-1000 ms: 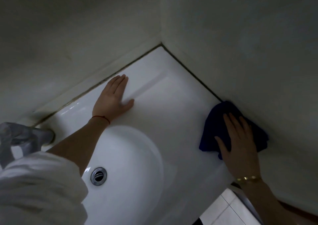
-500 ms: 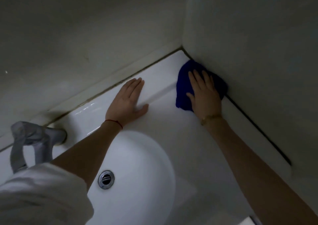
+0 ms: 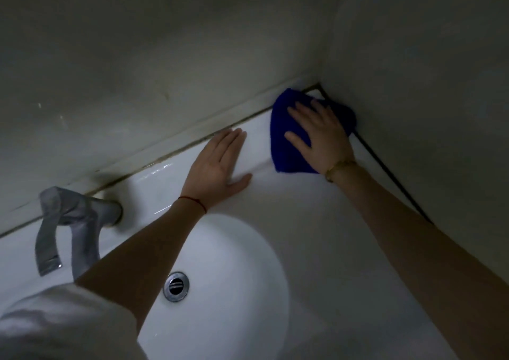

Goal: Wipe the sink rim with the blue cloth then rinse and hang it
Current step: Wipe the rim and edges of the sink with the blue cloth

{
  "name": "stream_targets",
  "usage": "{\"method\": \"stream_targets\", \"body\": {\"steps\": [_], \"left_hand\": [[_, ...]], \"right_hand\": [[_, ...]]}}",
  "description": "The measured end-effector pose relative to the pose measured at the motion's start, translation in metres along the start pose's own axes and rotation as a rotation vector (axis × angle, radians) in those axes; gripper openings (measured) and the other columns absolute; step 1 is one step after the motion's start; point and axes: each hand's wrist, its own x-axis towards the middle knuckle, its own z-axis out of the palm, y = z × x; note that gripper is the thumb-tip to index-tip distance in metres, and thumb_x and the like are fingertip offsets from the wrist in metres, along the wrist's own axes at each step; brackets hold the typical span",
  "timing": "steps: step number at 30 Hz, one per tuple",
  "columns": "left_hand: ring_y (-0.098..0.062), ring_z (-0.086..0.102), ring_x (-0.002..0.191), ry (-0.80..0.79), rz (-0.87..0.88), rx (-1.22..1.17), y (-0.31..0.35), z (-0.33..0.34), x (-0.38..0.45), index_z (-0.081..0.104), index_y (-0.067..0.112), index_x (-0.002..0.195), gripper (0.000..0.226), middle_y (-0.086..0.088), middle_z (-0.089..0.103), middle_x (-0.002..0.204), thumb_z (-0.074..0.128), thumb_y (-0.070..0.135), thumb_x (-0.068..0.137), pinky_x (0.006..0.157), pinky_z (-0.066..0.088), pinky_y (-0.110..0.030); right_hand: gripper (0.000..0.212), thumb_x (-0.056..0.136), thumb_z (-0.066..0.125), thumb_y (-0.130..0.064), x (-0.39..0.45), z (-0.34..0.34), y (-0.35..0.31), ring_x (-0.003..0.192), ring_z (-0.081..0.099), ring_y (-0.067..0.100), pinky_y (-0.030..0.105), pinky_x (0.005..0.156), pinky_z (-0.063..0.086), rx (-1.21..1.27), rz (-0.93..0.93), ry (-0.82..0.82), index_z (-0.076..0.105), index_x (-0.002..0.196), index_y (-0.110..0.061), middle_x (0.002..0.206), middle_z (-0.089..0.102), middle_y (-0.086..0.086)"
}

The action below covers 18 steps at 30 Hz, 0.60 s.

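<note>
Blue cloth (image 3: pixel 286 139) sat bunched in the far right corner of the sink rim (image 3: pixel 278 202), about 1 o'clock from the drain (image 3: pixel 176 286), pressed up against both walls. My right hand (image 3: pixel 319 136) lay flat on top of it, fingers straight and slightly spread, palm pushing down, not curled round it. My left hand (image 3: pixel 217 166) rested flat on the back ledge of the rim just beside the cloth, fingers together and straight, thumb out, holding nothing, bracing me. The two hands were near but not touching.

To wipe this well, I judged I needed even palm pressure and the cloth edge worked right into the dark seam (image 3: pixel 380 161) where rim meets wall, since grime looked to sit there. Next I'd sweep along the back ledge toward the tap (image 3: pixel 71 222) at 10 o'clock, lifting the bracing hand out of the way so no strip got skipped. Rinsing and hanging not yet done.
</note>
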Motion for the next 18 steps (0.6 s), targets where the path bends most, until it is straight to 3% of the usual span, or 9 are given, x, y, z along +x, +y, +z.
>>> {"method": "stream_targets", "body": {"steps": [4,8,12,14,16,18], "left_hand": [[-0.031,0.036,0.141,0.002,-0.033,0.043,-0.019,-0.01,-0.033,0.038,0.001,0.147,0.079,-0.015,0.041,0.152,0.067,0.044,0.088,0.12,0.027,-0.038],[-0.031,0.03,0.144,-0.03,-0.114,0.111,-0.035,-0.017,-0.054,0.033,0.002,0.149,0.085,-0.016,0.036,0.154,0.063,0.052,0.088,0.12,0.026,-0.038],[-0.029,0.024,0.146,-0.051,-0.138,0.112,-0.038,-0.015,-0.057,0.029,0.003,0.151,0.087,-0.015,0.031,0.157,0.057,0.058,0.089,0.12,0.02,-0.034],[-0.033,0.027,0.145,-0.03,-0.113,0.091,-0.04,-0.014,-0.057,0.032,0.0,0.149,0.086,-0.017,0.033,0.155,0.057,0.056,0.089,0.121,0.02,-0.035],[-0.035,0.029,0.143,-0.005,-0.105,0.08,-0.041,-0.014,-0.057,0.034,-0.003,0.148,0.085,-0.019,0.036,0.153,0.061,0.053,0.088,0.121,0.022,-0.037],[-0.036,0.03,0.143,0.003,-0.105,0.078,-0.041,-0.012,-0.057,0.034,-0.003,0.147,0.086,-0.019,0.036,0.153,0.064,0.051,0.088,0.12,0.025,-0.04]], "right_hand": [[0.055,0.101,0.028,-0.044,0.004,0.014,-0.038,0.144,0.022,0.03,0.045,0.12,0.008,-0.081,0.236,0.1,0.032,0.149,-0.018,0.155,0.033,0.005],[0.053,0.101,0.03,-0.045,-0.018,0.032,-0.088,0.144,0.023,0.026,0.043,0.12,0.006,-0.038,-0.074,0.035,0.033,0.149,-0.022,0.154,0.034,-0.001],[0.058,0.098,0.033,-0.053,-0.01,0.03,-0.074,0.145,0.023,0.023,0.041,0.12,0.009,-0.072,-0.298,-0.035,0.032,0.149,-0.025,0.155,0.033,-0.003],[0.059,0.098,0.036,-0.053,0.001,0.025,-0.05,0.144,0.024,0.027,0.043,0.118,0.013,-0.064,-0.151,0.016,0.035,0.148,-0.023,0.154,0.035,0.001],[0.059,0.099,0.034,-0.05,0.008,0.02,-0.033,0.143,0.024,0.031,0.045,0.118,0.012,-0.054,0.127,0.079,0.034,0.148,-0.019,0.154,0.035,0.006],[0.059,0.099,0.03,-0.049,0.009,0.022,-0.045,0.143,0.023,0.033,0.048,0.118,0.01,-0.096,0.274,0.12,0.032,0.149,-0.017,0.153,0.036,0.009]]}}
